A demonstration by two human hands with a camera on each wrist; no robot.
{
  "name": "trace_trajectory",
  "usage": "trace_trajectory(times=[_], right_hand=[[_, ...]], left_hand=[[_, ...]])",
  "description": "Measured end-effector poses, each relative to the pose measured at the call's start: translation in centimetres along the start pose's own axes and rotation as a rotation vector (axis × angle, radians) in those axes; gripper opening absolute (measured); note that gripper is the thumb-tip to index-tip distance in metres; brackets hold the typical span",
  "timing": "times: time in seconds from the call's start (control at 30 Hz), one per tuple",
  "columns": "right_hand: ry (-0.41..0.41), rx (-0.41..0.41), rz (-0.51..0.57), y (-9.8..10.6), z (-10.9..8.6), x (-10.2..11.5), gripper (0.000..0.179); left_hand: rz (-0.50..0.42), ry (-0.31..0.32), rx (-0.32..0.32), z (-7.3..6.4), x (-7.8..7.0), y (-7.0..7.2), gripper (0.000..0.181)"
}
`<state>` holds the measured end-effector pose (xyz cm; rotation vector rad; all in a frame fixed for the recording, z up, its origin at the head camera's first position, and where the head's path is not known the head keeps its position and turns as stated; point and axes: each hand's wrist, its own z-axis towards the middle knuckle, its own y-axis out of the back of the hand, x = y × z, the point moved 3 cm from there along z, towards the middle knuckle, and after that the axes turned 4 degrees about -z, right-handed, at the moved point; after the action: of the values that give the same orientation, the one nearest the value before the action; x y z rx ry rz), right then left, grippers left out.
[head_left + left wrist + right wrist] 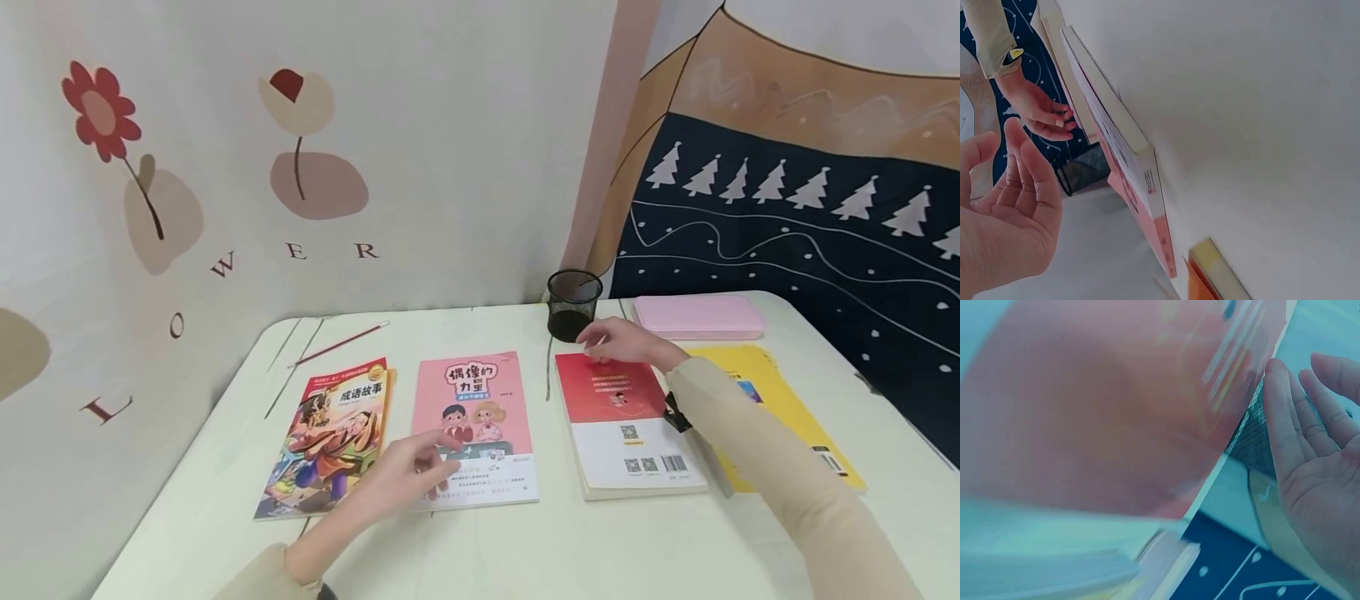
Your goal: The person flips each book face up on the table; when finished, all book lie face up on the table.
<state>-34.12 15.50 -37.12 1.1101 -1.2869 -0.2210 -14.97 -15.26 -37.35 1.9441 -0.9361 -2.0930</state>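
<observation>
**Two hands over a row of books**

Nearest the head camera, the left hand (408,475) reaches in from the bottom edge and lies over the lower left part of the pink book (480,417), fingers loosely bent and gripping nothing. Just left of it lies the comic book (330,433). Further right, the right hand (622,342) rests with relaxed fingers at the top edge of the red book (618,396), holding nothing. A black mesh cup (573,302) stands just behind that hand, a pink case (697,317) and a yellow book (780,408) lie to the right, and a red pencil (341,343) lies near the far left corner of the table (525,550).

From the left wrist, the left hand (1004,212) shows an open palm with gently curved fingers, apart from the pink book (1141,219). The right hand (1041,112) sits beyond.

From the right wrist, the right hand (1316,456) is open, fingers straight, beside the blurred red book (1104,412) and mesh cup (1250,440).
</observation>
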Motion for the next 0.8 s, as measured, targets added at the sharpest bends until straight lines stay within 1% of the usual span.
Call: trace_trajectory(times=[0.13,0.27,0.33,0.57,0.63,0.8], right_hand=[[-0.039,-0.019,0.013,0.7,-0.7,-1.2,0.034],[-0.101,-0.036,0.026,1.3,-1.4,-2.5,0.036],[-0.113,-0.042,0.025,1.7,-1.8,-3.0,0.037],[-0.115,-0.059,0.009,2.7,-2.4,-4.3,0.037],[-0.112,-0.057,0.013,2.9,-2.5,-4.6,0.037],[-0.117,-0.042,0.024,3.1,-2.6,-5.3,0.037]], left_hand=[[-0.048,-0.013,0.018,1.0,-0.4,-0.6,0.028],[-0.095,-0.012,0.036,2.0,-0.6,-1.3,0.026],[-0.111,-0.018,0.038,2.4,-0.7,-1.6,0.026],[-0.094,-0.044,0.045,4.1,-0.9,-2.7,0.025],[-0.092,-0.065,0.055,4.6,-0.9,-3.0,0.025],[-0.033,-0.123,0.083,5.2,-1.2,-3.9,0.021]])
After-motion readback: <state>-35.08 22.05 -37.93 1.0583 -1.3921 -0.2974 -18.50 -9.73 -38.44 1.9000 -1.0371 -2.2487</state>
